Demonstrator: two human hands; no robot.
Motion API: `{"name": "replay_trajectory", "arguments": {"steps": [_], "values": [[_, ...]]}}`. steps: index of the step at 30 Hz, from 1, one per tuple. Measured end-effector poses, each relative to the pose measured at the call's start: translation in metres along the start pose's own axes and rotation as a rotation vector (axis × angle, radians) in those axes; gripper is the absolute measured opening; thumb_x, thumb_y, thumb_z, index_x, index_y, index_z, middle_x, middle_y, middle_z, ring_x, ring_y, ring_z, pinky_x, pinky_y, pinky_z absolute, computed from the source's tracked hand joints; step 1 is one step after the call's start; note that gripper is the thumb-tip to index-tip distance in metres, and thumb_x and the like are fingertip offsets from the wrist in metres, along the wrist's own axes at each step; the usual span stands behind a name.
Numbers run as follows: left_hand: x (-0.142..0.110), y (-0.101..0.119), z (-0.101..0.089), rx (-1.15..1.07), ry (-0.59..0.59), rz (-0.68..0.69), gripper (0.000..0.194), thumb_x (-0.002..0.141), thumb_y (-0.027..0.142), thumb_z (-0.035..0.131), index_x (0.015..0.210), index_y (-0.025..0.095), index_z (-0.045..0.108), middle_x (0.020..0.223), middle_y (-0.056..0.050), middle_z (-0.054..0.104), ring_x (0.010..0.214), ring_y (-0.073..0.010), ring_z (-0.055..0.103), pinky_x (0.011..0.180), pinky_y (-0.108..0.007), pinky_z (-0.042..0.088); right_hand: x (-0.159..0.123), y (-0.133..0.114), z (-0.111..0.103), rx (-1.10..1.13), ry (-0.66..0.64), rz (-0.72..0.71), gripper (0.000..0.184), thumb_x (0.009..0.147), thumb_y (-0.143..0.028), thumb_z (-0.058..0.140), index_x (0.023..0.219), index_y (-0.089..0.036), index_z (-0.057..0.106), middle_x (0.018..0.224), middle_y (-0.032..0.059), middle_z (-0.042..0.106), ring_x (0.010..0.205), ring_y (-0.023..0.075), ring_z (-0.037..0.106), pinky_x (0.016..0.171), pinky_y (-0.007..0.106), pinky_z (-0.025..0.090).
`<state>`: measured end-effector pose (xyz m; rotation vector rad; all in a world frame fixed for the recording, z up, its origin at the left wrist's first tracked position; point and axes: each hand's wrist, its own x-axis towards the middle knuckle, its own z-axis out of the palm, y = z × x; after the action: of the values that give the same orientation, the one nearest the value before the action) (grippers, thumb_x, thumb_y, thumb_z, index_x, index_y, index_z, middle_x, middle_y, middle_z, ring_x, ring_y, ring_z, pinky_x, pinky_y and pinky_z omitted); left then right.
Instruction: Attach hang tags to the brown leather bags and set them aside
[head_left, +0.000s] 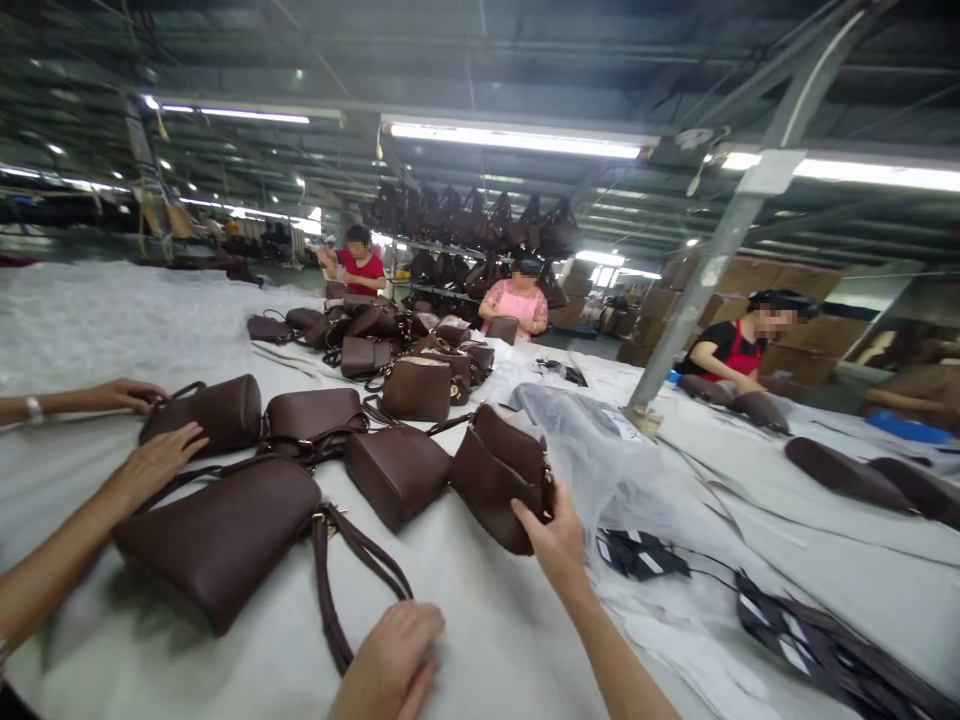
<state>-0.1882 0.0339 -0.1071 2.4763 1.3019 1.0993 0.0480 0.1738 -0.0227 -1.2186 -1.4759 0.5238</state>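
Right hand (pixel 556 540): fingers grasp brown bag (pixel 495 490), twelve o'clock. Left hand (pixel 394 655): near strap (pixel 327 590), grip indeterminable. Further bags (pixel 416 390), eleven o'clock, lie unwrapped on counter (pixel 480 625).

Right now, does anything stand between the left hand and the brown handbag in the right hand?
Nothing visible stands between the left hand and the brown handbag; the looped strap lies left of that path.

Bright tube lights (pixel 517 139) are running beneath a dark ceiling (pixel 480 50) of metal beams — one grey post (pixel 701 280) is leaning across the view at the right. Stacked brown cartons (pixel 795 300) are standing behind it, and daylight is showing through a far opening (pixel 309 222) — small and washed out.
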Motion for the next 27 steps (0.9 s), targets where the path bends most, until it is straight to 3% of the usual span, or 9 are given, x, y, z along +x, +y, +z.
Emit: {"name": "replay_trajectory", "arguments": {"steps": [4,7,9,13,18,22,27], "values": [[0.008,0.022,-0.008,-0.261,0.008,-0.158,0.073,0.082,0.032,0.066,0.147,0.025,0.032,0.147,-0.015,0.045,0.130,-0.0313,0.049,0.108,-0.049,0.042,-0.093,-0.034,-0.028,-0.209,0.029,-0.110,0.018,0.084,-0.038,0.058,0.094,-0.024,0.050,0.076,0.0026,0.062,0.066,0.0225,0.059,0.059,0.036,0.051],[0.023,0.058,-0.002,-0.600,0.008,-0.272,0.102,0.075,0.032,0.074,0.154,0.024,0.009,0.156,-0.016,0.028,0.139,-0.0324,0.038,0.114,-0.050,0.034,-0.154,-0.039,-0.031,-0.217,-0.032,-0.232,0.011,0.088,-0.032,0.052,0.096,-0.026,0.049,0.081,0.0042,0.061,0.069,0.0233,0.061,0.060,0.036,0.053],[0.031,0.083,0.004,-0.724,0.047,-0.351,0.111,0.070,0.026,0.077,0.154,0.022,0.005,0.157,-0.015,0.026,0.142,-0.0327,0.031,0.117,-0.051,0.027,-0.182,-0.037,-0.030,-0.222,-0.051,-0.349,0.011,0.087,-0.027,0.049,0.098,-0.026,0.048,0.085,0.0058,0.060,0.074,0.0247,0.062,0.063,0.038,0.054],[0.031,0.117,0.003,-0.767,0.052,-0.418,0.101,0.071,0.022,0.072,0.153,0.020,0.014,0.156,-0.014,0.028,0.144,-0.0316,0.025,0.120,-0.051,0.018,-0.208,-0.039,-0.030,-0.289,-0.029,-0.404,0.010,0.083,-0.021,0.048,0.091,-0.026,0.045,0.082,0.0062,0.057,0.074,0.0253,0.060,0.062,0.039,0.054],[0.027,0.136,-0.019,-0.718,0.037,-0.384,0.087,0.074,0.026,0.068,0.149,0.016,0.025,0.149,-0.014,0.040,0.138,-0.0293,0.037,0.118,-0.047,0.025,-0.217,-0.061,-0.035,-0.280,-0.159,-0.389,0.007,0.085,-0.023,0.050,0.091,-0.022,0.052,0.084,0.0066,0.056,0.075,0.0232,0.059,0.064,0.037,0.055],[0.030,0.138,-0.030,-0.659,0.078,-0.391,0.057,0.085,0.031,0.052,0.139,0.015,0.042,0.135,-0.011,0.055,0.123,-0.0264,0.050,0.109,-0.043,0.036,-0.222,-0.075,-0.044,-0.318,-0.343,-0.357,0.023,0.089,-0.020,0.048,0.111,-0.019,0.058,0.096,0.0092,0.061,0.086,0.0227,0.062,0.076,0.036,0.055],[0.040,0.122,-0.037,-0.650,0.074,-0.438,0.042,0.082,0.030,0.049,0.119,0.013,0.059,0.114,-0.008,0.066,0.105,-0.0249,0.057,0.098,-0.039,0.043,-0.228,-0.076,-0.063,-0.401,-0.537,-0.325,0.039,0.088,-0.016,0.051,0.127,-0.016,0.054,0.106,0.0106,0.068,0.098,0.0226,0.064,0.085,0.035,0.052]]}}
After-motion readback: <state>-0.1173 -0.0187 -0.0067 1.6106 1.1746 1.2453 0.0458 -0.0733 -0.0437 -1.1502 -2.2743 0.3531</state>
